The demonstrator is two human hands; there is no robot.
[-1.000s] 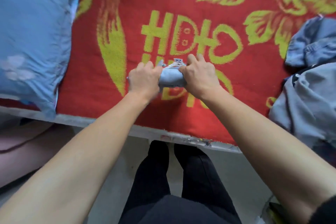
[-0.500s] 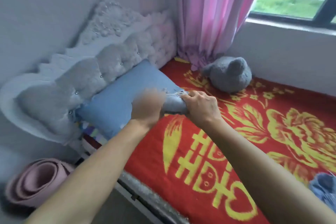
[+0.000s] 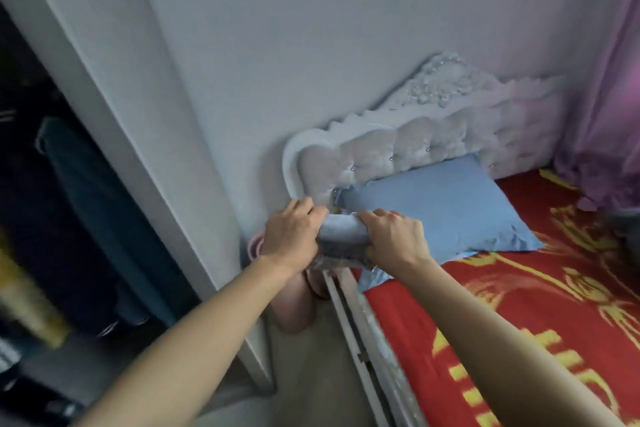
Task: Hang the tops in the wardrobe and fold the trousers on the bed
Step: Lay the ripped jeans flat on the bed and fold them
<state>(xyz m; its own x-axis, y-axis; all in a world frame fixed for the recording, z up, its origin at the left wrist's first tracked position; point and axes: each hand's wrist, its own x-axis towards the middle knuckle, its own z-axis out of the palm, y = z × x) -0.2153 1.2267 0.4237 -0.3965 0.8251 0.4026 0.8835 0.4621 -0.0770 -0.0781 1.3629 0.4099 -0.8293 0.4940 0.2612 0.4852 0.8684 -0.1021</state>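
Observation:
A small rolled-up bundle of pale blue denim trousers (image 3: 343, 235) is held in the air between both hands, beside the head end of the bed. My left hand (image 3: 289, 235) grips its left end and my right hand (image 3: 394, 239) grips its right end, fingers curled over the cloth. The bed (image 3: 519, 315), covered by a red blanket with yellow patterns, lies at the right. The open wardrobe (image 3: 62, 218) stands at the left, with dark clothes hanging inside it.
A blue pillow (image 3: 446, 208) leans on the white tufted headboard (image 3: 398, 149). A rolled pink mat (image 3: 294, 302) stands on the floor between wardrobe frame and bed. A pink curtain (image 3: 609, 114) hangs at the far right. The bed's metal edge (image 3: 367, 340) runs toward me.
The view has swung left from the bed to the wall and wardrobe. Both hands have lifted the rolled trousers off the blanket and carried them left, still gripping both ends.

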